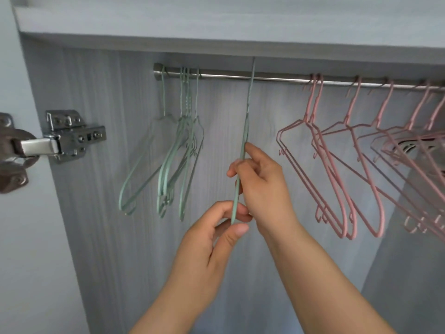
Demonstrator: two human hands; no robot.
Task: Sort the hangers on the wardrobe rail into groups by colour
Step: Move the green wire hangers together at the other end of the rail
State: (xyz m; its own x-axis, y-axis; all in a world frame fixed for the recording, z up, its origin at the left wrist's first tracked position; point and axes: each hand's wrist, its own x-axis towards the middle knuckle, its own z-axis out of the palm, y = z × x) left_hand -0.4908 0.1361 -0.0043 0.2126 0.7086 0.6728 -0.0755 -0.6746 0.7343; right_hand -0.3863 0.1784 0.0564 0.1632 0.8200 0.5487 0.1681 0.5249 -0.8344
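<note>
Below the middle of the rail (265, 77), the left hand (216, 227) and right hand (262, 186) both pinch 1 green hanger (243, 145), turned edge-on. Let go before its hook seats, it likely drops; slid into the green group (178, 145) at the rail's left end, it may tangle.

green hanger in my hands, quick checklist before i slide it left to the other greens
1. Grip: left hand pinches the green hanger at its lower end, right hand holds it midway: ok.
2. Its hook over the rail: cannot tell, seen edge-on.
3. Path: rail bare between it and the green group on the left: ok.
4. Left side: green group free of pink: ok.
5. Right side: pink hangers free of green: cannot tell, they overlap and run off frame.
</note>
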